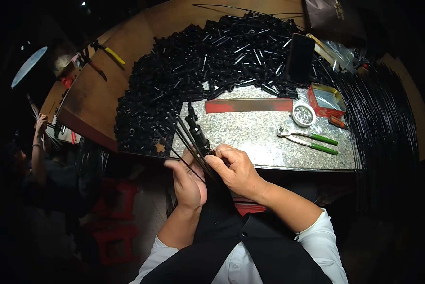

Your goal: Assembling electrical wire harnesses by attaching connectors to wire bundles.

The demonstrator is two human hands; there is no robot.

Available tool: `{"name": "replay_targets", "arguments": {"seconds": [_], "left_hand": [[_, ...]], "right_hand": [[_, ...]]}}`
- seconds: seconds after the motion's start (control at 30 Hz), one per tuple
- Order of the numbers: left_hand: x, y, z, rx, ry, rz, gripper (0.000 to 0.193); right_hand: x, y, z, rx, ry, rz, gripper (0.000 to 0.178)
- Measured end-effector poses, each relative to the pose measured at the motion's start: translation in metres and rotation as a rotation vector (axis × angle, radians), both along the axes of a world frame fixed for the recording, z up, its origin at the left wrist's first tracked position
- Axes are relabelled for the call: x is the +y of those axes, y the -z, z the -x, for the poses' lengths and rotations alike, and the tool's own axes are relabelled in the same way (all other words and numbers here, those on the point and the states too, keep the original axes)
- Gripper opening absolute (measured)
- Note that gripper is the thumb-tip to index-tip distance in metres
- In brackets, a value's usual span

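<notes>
1. Nearest, both forearms rise from white sleeves (pixel 320 236) beside a dark vest (pixel 264 244) and converge before the chest; the right one slants inward more steeply across than the left.
2. The left hand (pixel 189 183) is turned palm inward, its thumb spread away to the left. Its fingers are partly hidden behind thin black rods (pixel 183 138), so I cannot tell whether they close.
3. The right hand (pixel 233 171) is bent in from the right, fingers curled, thumb and forefinger pinching at the lower end of the rods and a stepped black fitting (pixel 199 136). A fine pale strand (pixel 225 149) shows by its fingers.
4. The rods and fitting stand aslant between the hands, upper ends leaning left, in front of the near edge of a speckled worktop (pixel 264 149).
5. On that top, to the right, lie green-handled pincers (pixel 307 140); just beyond are a white round cup (pixel 304 115) and an open red box (pixel 322 111), with an orange-handled tool (pixel 337 122) beside it.
6. A flat red-and-brown bar (pixel 249 105) lies crosswise before a broad heap of black parts (pixel 212 52).
7. Long black rods spread at right (pixel 387 113); at far left, another person's hand (pixel 42 124) is raised.
</notes>
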State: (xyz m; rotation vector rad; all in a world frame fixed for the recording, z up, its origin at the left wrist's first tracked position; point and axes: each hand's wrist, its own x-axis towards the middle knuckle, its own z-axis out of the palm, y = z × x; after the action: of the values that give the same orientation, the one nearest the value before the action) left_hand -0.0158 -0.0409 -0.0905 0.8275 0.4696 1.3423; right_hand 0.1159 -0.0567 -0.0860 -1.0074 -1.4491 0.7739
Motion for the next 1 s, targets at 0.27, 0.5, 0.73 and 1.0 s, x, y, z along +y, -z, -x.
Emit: {"name": "replay_targets", "arguments": {"seconds": [0.27,0.5,0.73,1.0], "left_hand": [[0.003,-0.026,0.016,0.464,-0.196,-0.125,0.011],[0.011,-0.021,0.019,0.454,-0.181,-0.102,0.012],[0.015,-0.009,0.029,0.371,-0.149,-0.202,0.022],[0.021,-0.008,0.044,0.375,-0.049,-0.213,0.032]], "right_hand": [[0.007,0.006,0.011,-0.008,-0.029,-0.073,0.025],[0.002,0.006,0.013,0.037,-0.049,0.083,0.026],[0.004,-0.005,0.004,0.025,-0.181,0.259,0.025],[0.017,-0.004,-0.002,0.317,-0.516,0.564,0.024]]}}
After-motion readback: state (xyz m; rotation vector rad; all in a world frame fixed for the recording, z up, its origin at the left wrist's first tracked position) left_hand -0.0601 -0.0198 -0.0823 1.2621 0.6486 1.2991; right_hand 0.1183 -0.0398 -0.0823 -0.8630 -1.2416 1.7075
